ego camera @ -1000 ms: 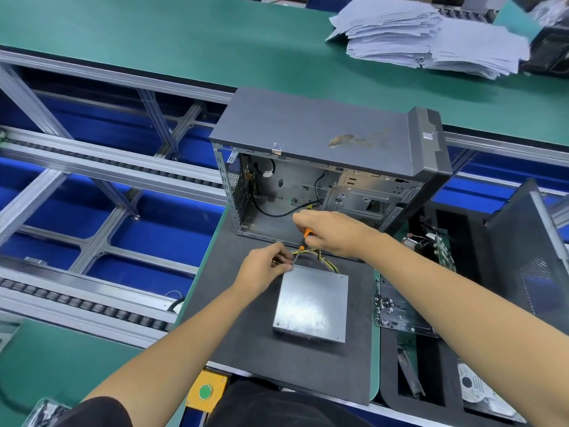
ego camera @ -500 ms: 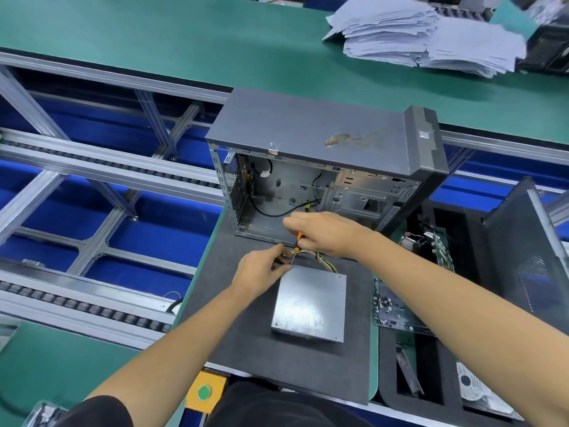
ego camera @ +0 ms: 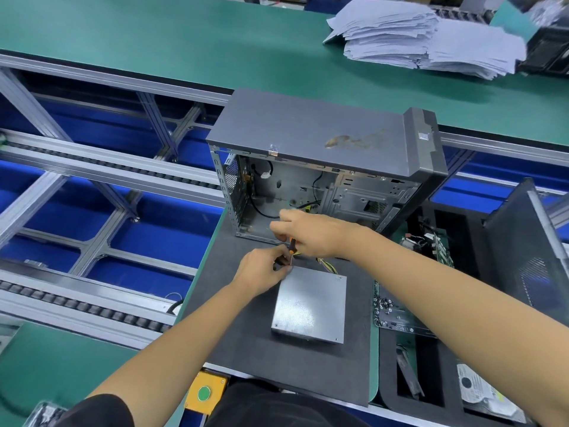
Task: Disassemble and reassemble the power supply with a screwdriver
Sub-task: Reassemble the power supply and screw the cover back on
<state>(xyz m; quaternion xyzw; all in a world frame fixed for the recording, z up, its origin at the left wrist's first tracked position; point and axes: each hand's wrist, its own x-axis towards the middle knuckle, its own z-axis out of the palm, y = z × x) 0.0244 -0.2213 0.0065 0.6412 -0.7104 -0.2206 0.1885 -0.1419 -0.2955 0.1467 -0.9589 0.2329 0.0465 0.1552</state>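
While flat on surface point(ego camera: 252, 349), power supply point(ego camera: 309, 306) looks rigid, weighty: grip by side walls, not wires point(ego camera: 328, 265). Right hand point(ego camera: 311, 231) curled round screwdriver point(ego camera: 292, 246), left hand point(ego camera: 261, 271) pinching near tip.

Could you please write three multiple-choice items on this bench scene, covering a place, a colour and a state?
1. Where does the power supply lie?
A. Inside the computer case
B. On the dark mat in front of the computer case
C. On the paper stack

2. What colour is the screwdriver handle?
A. Orange and black
B. Blue
C. White

3. How is the computer case now?
A. Closed
B. Side open, interior visible
C. Lying flat

Answers: 1 B, it rests on the dark mat; 2 A, seen below the right hand; 3 B, the bare metal interior shows.
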